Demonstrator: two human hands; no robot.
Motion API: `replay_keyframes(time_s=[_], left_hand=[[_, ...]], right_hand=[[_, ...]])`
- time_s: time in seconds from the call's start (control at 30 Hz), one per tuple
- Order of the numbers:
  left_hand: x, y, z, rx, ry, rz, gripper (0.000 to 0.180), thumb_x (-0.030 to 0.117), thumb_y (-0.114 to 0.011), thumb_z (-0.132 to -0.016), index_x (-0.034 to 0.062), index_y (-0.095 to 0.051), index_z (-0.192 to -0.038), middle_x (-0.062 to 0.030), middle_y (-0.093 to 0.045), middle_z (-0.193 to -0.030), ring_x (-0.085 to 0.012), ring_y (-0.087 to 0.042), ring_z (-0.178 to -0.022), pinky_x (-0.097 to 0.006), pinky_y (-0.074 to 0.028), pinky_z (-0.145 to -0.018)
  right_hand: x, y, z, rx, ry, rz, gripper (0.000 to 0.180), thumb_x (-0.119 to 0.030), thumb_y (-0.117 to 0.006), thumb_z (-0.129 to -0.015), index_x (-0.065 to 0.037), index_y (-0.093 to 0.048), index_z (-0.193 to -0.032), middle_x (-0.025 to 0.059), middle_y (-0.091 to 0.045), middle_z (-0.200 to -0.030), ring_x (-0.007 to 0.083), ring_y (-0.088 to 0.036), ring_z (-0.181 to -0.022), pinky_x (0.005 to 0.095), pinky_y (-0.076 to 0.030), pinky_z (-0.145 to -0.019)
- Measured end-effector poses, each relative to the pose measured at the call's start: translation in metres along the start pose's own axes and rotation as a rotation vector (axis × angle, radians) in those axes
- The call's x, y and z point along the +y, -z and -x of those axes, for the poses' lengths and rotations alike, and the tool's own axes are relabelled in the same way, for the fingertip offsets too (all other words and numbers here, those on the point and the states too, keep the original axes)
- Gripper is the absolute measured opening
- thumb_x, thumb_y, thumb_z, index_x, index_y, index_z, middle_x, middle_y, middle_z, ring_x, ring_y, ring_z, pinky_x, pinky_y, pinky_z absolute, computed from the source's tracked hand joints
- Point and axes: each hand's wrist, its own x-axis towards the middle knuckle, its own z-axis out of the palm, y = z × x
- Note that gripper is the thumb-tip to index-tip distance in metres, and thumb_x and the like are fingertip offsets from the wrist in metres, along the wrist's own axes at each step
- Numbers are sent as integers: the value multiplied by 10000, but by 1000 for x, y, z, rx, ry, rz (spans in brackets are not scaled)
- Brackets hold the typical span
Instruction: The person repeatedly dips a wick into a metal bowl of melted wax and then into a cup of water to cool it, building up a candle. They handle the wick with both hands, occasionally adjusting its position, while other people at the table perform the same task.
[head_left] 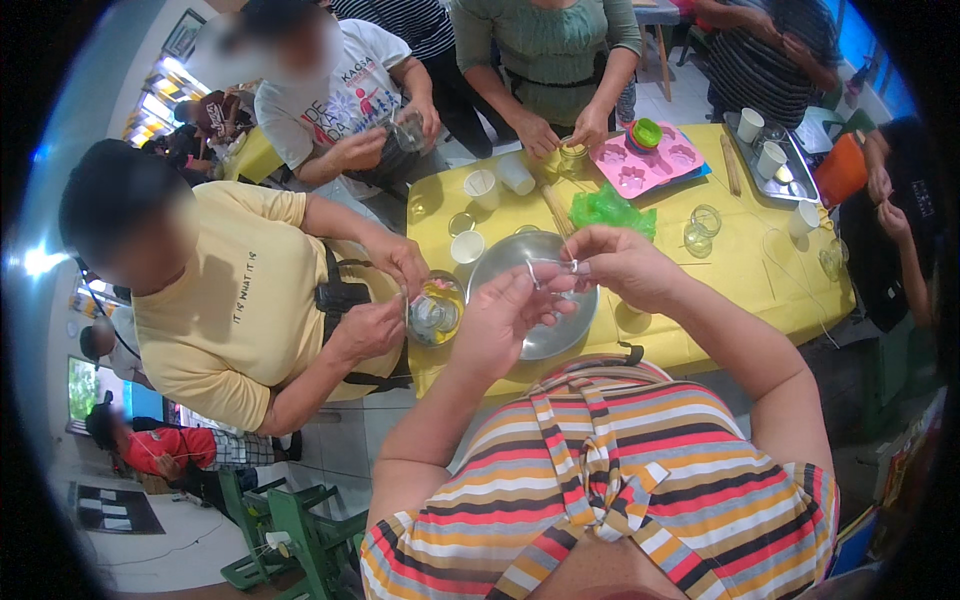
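A: Two hands are raised at the centre of the frame, the left hand (500, 320) and the right hand (622, 265). What do they hold?

B: One thin white wick (553, 267), pinched narrowly at each end between fingertips and stretched between them, above a steel bowl (500, 262).

A: What's in the bowl?

B: It looks bare, as far as shows past the hands. It sits on the yellow table (740, 270), mid-frame.

A: Count the cups.

B: Three white paper cups (468, 245) left of the bowl, one of them lying on its side. At the upper right, two more on a metal tray (800, 185) and one just below it; their contents don't show.

A: Glass?

B: Two small clear jars (703, 222) right of the bowl, apparently holding nothing. One jar (434, 312) is held by the person in the yellow shirt at left, with something pale yellow and pink inside. One more jar (572, 155) sits under the hands of a person in green at the top.

A: Anything else?

B: One pink flower mould (655, 165) with a green cup (647, 131) on it, and one crumpled green bag (608, 208) just below
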Motion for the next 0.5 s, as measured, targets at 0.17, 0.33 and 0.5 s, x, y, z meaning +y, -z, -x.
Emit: replay_keyframes(time_s=[0.17,0.33,0.5], left_hand=[[-1,-14,3,72,-161,-98,322,233,-390,-919,-11,-492,-1103,-98,-587,-1010,-162,-568,-891,-275,-423,-749],[-1,-12,3,91,-259,-152,301,225,-387,-918,10,-484,-1105,-125,-578,-1045,-202,-576,-890,-287,-429,-733],[2,-12,0,54,-283,-124,310,225,-373,-925,8,-489,-1113,-113,-569,-1070,-166,-559,-915,-270,-413,-758]], right_hand=[[4,-6,-1,-52,5,-160,439,-41,-556,-743,-12,-417,-1158,99,-549,-989,149,-573,-806,235,-440,-700],[2,-7,3,-58,-6,-221,522,-44,-551,-748,-35,-340,-1226,120,-522,-1053,176,-571,-879,250,-445,-736],[6,-12,12,333,437,495,309,-70,-586,-741,-58,-494,-1036,78,-550,-931,172,-547,-819,289,-431,-705]])
